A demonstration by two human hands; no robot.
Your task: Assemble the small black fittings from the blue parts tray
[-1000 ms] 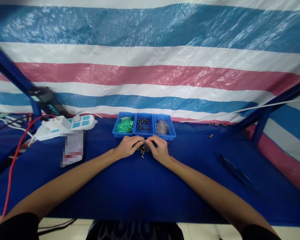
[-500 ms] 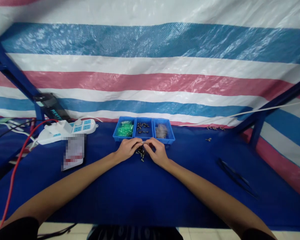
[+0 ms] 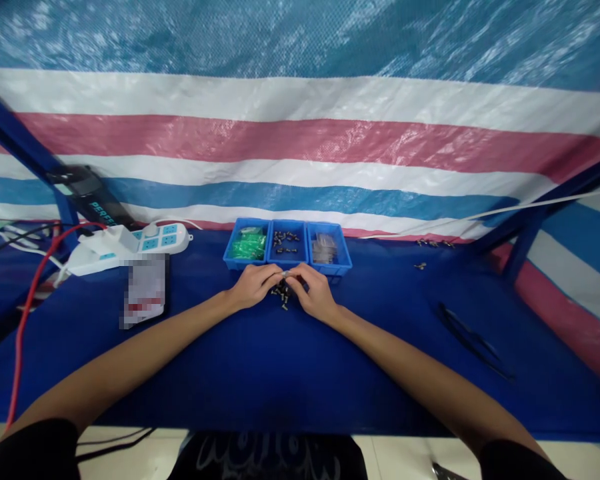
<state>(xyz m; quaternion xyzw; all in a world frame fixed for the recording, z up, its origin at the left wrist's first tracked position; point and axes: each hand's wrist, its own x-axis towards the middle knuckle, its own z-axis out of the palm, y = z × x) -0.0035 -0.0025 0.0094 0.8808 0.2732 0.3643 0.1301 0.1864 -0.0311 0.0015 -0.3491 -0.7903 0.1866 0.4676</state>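
My left hand (image 3: 254, 285) and my right hand (image 3: 314, 291) meet fingertip to fingertip just in front of three joined blue bins. Both are closed in a pinch on something small and pale between them, too small to name. Below the fingertips lies a small pile of metal screw-like pieces (image 3: 283, 298). The left bin (image 3: 229, 257) holds green packets, the middle bin (image 3: 289, 265) holds several small metal pieces, and the right bin (image 3: 347, 261) holds clear plastic packets.
A phone (image 3: 147, 290) and a white power strip (image 3: 173, 239) lie at the left, near a black bottle (image 3: 97, 200) and a red cable (image 3: 25, 320). Black glasses (image 3: 473, 340) and more small metal pieces (image 3: 420, 267) are at the right.
The view has tilted down slightly, so the bins and table appear higher. My hands remain together at the same spot by the bins, with the fingertips still pinched.
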